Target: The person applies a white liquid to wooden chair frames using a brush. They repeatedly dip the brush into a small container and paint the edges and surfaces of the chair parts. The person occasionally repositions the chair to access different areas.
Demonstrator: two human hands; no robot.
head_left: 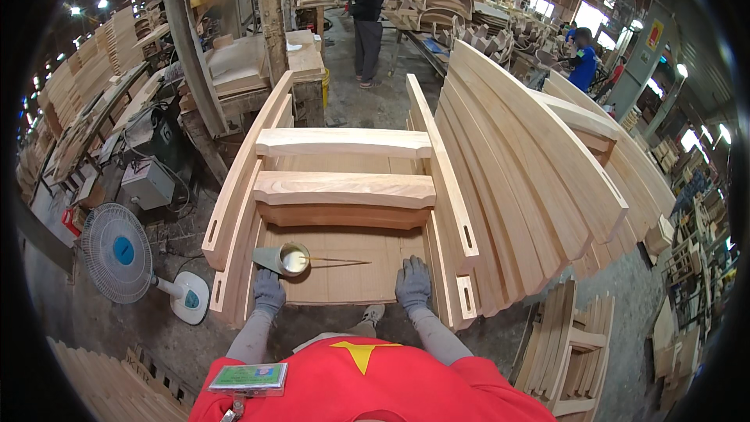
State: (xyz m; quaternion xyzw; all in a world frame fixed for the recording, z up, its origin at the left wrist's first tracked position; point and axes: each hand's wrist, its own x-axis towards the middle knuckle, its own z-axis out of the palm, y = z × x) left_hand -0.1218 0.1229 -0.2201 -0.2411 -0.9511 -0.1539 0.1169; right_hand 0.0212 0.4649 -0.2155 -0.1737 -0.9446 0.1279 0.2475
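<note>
My left hand (269, 292), in a grey glove, rests at the near left corner of a flat brown board (344, 289), just below a pot of pale liquid (294, 259). A thin stick or brush (336, 260) lies across the pot's rim, pointing right. On the board's near right side lies my right hand (412, 281), also gloved, its fingers stretched out and holding nothing. Both hands are between the slotted left rails (234, 211) and the slotted right rails (447, 187). Two curved crosspieces (344, 187) span these rails beyond the pot.
Tall curved wooden boards (531, 164) stand stacked close on the right. A white fan (119, 252) stands on the left floor. Slatted wooden frames (574, 352) lie at the lower right. A person (369, 19) stands at a far workbench, and another in blue (583, 66) is farther right.
</note>
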